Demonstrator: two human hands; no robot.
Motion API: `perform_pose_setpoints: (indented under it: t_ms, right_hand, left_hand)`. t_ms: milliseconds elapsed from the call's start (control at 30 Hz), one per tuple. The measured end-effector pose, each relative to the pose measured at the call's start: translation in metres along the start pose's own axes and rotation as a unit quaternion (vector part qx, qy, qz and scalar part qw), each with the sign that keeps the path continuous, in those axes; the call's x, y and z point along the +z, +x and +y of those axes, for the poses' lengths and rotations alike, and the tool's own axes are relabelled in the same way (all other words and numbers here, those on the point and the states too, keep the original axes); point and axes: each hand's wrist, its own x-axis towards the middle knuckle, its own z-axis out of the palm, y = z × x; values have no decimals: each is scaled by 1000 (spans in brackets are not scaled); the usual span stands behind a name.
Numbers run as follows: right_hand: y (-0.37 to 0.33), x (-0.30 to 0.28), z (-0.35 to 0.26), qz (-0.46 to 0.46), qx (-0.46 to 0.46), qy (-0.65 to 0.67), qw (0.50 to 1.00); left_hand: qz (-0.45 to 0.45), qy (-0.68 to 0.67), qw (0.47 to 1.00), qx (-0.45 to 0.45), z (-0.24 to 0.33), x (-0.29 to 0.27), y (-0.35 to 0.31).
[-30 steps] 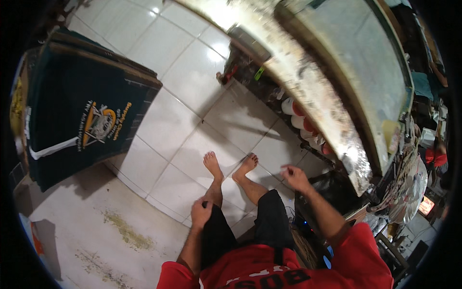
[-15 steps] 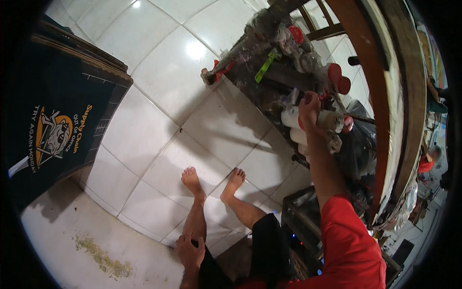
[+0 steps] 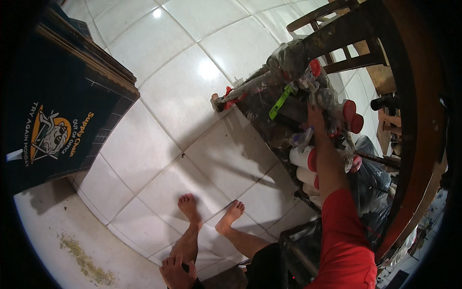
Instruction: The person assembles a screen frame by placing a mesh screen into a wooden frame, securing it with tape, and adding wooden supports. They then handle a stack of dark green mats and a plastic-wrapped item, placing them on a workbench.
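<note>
My right hand (image 3: 315, 117) reaches out under the wooden table (image 3: 409, 96) into a pile of tubes and cans wrapped in dirty plastic (image 3: 288, 91). Its fingers touch the pile beside a bright green strip (image 3: 280, 102); whether they grip anything cannot be made out. White cylinders with red caps (image 3: 304, 158) lie just below my forearm. My left hand (image 3: 177, 272) rests on my left knee at the bottom edge, holding nothing. My bare feet (image 3: 209, 214) stand on the white tiled floor (image 3: 173, 96).
A dark stack of folded cartons with a printed emblem (image 3: 57, 125) stands at the left. A caulking gun with a red part (image 3: 231, 96) sticks out of the pile. Black bags (image 3: 373, 168) and a dark crate (image 3: 298, 241) sit at the right. Dirty concrete lies lower left.
My right arm has stretched further into the pile under the table, from the white cylinders up to the green strip. The view has tilted and moved closer. My left hand stays on my knee.
</note>
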Motion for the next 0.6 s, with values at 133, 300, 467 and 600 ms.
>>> perform_pose_setpoints:
  t_ms: [133, 300, 467, 600]
  right_hand:
    - [-10, -21, -2, 16, -17, -23, 999]
    - [-51, -49, 2, -25, -7, 121, 992]
    - [-95, -80, 5, 133, -28, 56, 989]
    - [-146, -103, 9, 299, -19, 9, 954]
  left_hand:
    - [-30, -5, 1000, -2, 2, 0, -3]
    - [-9, -23, 1000, -1, 4, 5, -9]
    - [11, -8, 1000, 17, 0, 14, -18]
    - [-50, -27, 997, -46, -3, 32, -26]
